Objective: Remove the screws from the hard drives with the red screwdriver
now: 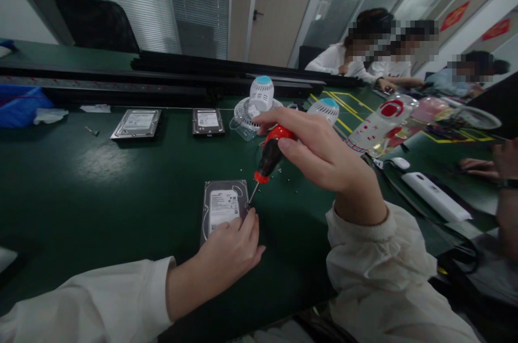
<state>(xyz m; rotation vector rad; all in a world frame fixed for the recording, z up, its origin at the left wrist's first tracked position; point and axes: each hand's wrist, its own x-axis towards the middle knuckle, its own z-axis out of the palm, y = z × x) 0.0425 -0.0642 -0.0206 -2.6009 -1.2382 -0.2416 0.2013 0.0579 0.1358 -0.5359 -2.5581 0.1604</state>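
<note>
A silver hard drive with a white label lies flat on the green table in front of me. Across its lower right part rests my left hand, fingertips closed at the drive's right edge beside the screwdriver tip. My right hand grips a screwdriver with a red and black handle. Its shaft slants down to the right edge of the drive; the exact contact point is too small to make out. Several tiny screws are scattered on the table beyond the drive, near the screwdriver.
Farther back lie another hard drive and a smaller drive. A small white fan, a patterned bottle and a white power strip stand or lie to the right. A blue bag is far left. Other people sit at right.
</note>
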